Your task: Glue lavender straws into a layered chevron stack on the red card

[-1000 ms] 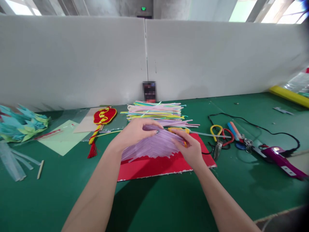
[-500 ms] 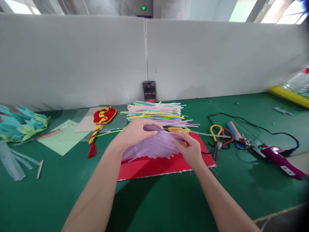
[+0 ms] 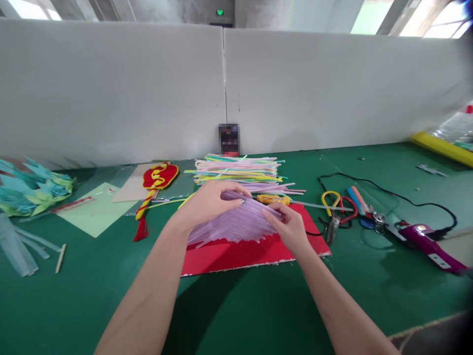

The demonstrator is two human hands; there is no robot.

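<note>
Between my hands is a lilac panel of pipe cleaners (image 3: 236, 224), bent into V shapes and laid side by side, its lower edge ragged. My left hand (image 3: 210, 202) curves over its upper left part, thumb and fingers closed on the top edge. At the right end, my right hand (image 3: 286, 224) pinches the panel's upper edge between thumb and fingers. Beneath the panel lies a red board (image 3: 236, 259) with a frayed white front edge. Just behind the right hand is a yellow-handled tool (image 3: 273, 199), probably a glue gun or screwdriver; which one I cannot tell.
Loose coloured pipe cleaners (image 3: 236, 170) lie stacked behind. To the left are a red and yellow fan (image 3: 160, 177) with a tassel, green paper (image 3: 96, 212) and teal paper flowers (image 3: 35, 190). Scissors (image 3: 334, 212) and a purple corded tool (image 3: 430, 246) lie right.
My right hand's fingers have shifted slightly and curl more over the panel's right edge. The left hand and the panel have hardly moved.
</note>
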